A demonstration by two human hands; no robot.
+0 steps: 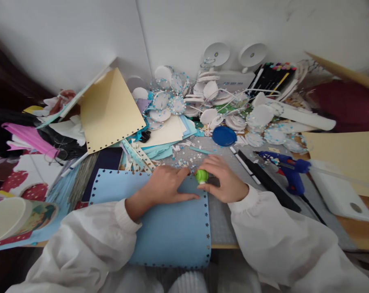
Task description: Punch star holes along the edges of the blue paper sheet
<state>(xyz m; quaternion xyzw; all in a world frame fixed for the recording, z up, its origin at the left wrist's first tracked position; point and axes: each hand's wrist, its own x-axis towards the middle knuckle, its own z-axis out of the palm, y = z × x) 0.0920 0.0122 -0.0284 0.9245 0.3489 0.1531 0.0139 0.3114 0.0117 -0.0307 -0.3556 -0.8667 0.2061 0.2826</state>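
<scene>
A sheet of light blue paper (169, 236) lies before me, its edges lined with small flower-shaped holes. Pressed on its upper part is my left hand (166, 185), with thumb and index finger spread apart and nothing between them. My right hand (222, 179) grips a small green craft punch (202, 176) between thumb and fingers at the sheet's top right corner. The punch's underside is hidden. Tiny punched paper pieces (184, 160) are scattered just beyond the sheet on a grey cutting mat (221, 228).
Behind are piled white paper discs (209, 116) with blue bits and a blue round lid (224, 136). A blue glue gun (290, 167), a black stick-like object (266, 183) and a white box (340, 191) lie right. Left are a paper cup (10, 219) and punched yellow paper (111, 110).
</scene>
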